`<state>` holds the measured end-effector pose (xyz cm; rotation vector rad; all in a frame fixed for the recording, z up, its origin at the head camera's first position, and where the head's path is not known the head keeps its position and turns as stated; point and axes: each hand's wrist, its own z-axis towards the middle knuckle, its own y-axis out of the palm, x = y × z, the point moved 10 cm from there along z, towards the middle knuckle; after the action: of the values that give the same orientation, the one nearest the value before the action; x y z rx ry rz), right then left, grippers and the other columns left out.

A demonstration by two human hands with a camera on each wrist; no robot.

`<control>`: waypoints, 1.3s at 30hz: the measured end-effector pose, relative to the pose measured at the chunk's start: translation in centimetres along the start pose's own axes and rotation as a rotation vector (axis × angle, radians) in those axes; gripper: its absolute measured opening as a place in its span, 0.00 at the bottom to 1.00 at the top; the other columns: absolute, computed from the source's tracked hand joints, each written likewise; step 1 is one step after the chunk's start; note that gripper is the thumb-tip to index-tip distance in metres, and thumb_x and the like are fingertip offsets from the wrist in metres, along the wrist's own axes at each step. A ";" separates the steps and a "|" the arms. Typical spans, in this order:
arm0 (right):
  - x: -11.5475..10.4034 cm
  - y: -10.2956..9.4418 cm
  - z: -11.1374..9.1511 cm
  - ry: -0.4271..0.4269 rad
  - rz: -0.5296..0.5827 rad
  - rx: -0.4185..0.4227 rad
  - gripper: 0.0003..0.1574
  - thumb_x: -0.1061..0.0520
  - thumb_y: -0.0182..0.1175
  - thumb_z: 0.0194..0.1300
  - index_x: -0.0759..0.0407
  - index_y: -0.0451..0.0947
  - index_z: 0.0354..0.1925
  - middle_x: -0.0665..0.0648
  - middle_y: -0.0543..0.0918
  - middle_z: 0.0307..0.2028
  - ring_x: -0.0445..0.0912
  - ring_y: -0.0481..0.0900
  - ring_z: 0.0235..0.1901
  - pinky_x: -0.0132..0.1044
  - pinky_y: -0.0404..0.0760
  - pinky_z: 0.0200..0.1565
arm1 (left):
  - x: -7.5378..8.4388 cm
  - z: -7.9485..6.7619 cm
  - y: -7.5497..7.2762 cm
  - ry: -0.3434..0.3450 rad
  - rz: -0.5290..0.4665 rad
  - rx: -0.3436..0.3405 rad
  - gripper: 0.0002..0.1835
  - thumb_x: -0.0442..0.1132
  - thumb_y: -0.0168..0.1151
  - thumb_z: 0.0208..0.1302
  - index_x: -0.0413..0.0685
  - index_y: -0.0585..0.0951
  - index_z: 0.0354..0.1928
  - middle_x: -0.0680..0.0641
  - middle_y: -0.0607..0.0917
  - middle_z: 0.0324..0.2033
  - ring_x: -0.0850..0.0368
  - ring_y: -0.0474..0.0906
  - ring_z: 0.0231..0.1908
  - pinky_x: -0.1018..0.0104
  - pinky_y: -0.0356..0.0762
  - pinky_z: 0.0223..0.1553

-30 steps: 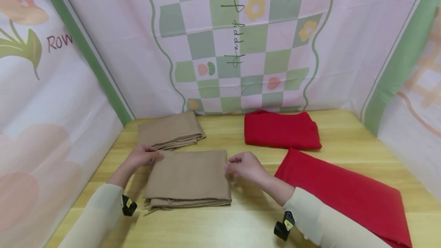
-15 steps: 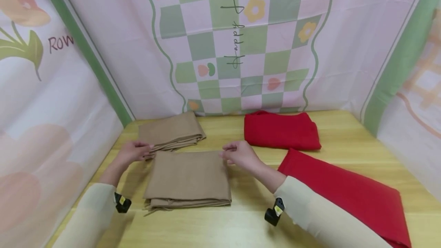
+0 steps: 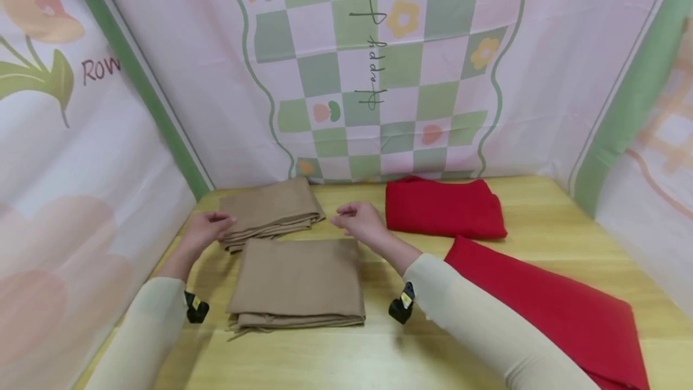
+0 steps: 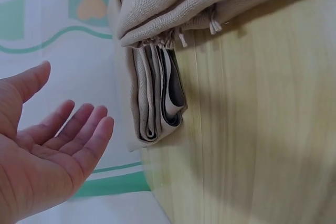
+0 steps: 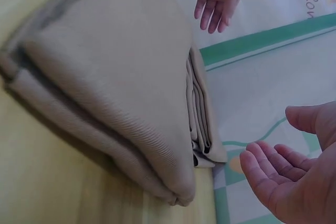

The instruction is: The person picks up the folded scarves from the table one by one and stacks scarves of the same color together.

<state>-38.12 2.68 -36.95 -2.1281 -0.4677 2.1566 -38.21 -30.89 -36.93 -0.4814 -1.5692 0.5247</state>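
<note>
Two beige folded cloths lie on the left half of the table. The nearer cloth (image 3: 300, 281) is a flat rectangle with loose threads at its front left corner. Behind it the farther cloth (image 3: 271, 203) shows layered folds along its front edge, also seen in the left wrist view (image 4: 152, 98). My left hand (image 3: 204, 233) hovers by the farther cloth's left end, fingers relaxed and holding nothing. Above the table, to the right of that cloth, my right hand (image 3: 361, 224) is likewise free, its loose fingers and thumb apart in the right wrist view.
A folded red cloth (image 3: 444, 208) lies at the back right. Another, larger red cloth (image 3: 552, 303) stretches toward the front right, partly under the right forearm's line. Printed fabric walls (image 3: 216, 77) stand behind and beside the wooden table (image 3: 303, 360).
Both hands have left the sides of the nearer beige cloth and moved away from me toward the farther one. The right hand has also shifted left. The cloths look unmoved.
</note>
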 end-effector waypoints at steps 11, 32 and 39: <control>0.0 2.1 3.4 0.000 -0.100 0.016 0.26 0.56 0.67 0.62 0.73 0.76 0.53 0.66 0.81 0.48 0.56 0.81 0.44 0.41 0.80 0.45 | -0.9 1.0 -0.9 -0.052 0.061 0.074 0.30 0.48 0.56 0.70 0.28 0.68 0.62 0.28 0.71 0.59 0.34 0.68 0.58 0.45 0.66 0.59; 2.6 4.5 6.4 0.110 -0.120 0.037 0.45 0.46 0.65 0.63 0.75 0.62 0.64 0.71 0.69 0.62 0.61 0.67 0.61 0.48 0.67 0.62 | -5.3 2.2 0.0 -0.204 0.097 -0.051 0.44 0.53 0.49 0.73 0.20 0.46 0.69 0.21 0.51 0.67 0.26 0.56 0.64 0.38 0.56 0.63; 3.5 4.7 6.9 0.140 -0.114 0.017 0.49 0.43 0.65 0.63 0.76 0.60 0.66 0.72 0.67 0.63 0.62 0.66 0.62 0.50 0.66 0.62 | -6.0 2.5 0.2 -0.191 0.071 -0.042 0.41 0.50 0.49 0.74 0.15 0.50 0.66 0.18 0.55 0.64 0.27 0.68 0.57 0.42 0.64 0.60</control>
<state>-44.34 -2.03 -41.62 -2.1683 -0.5412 1.9297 -40.35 -34.41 -41.93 -0.5332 -1.7531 0.6075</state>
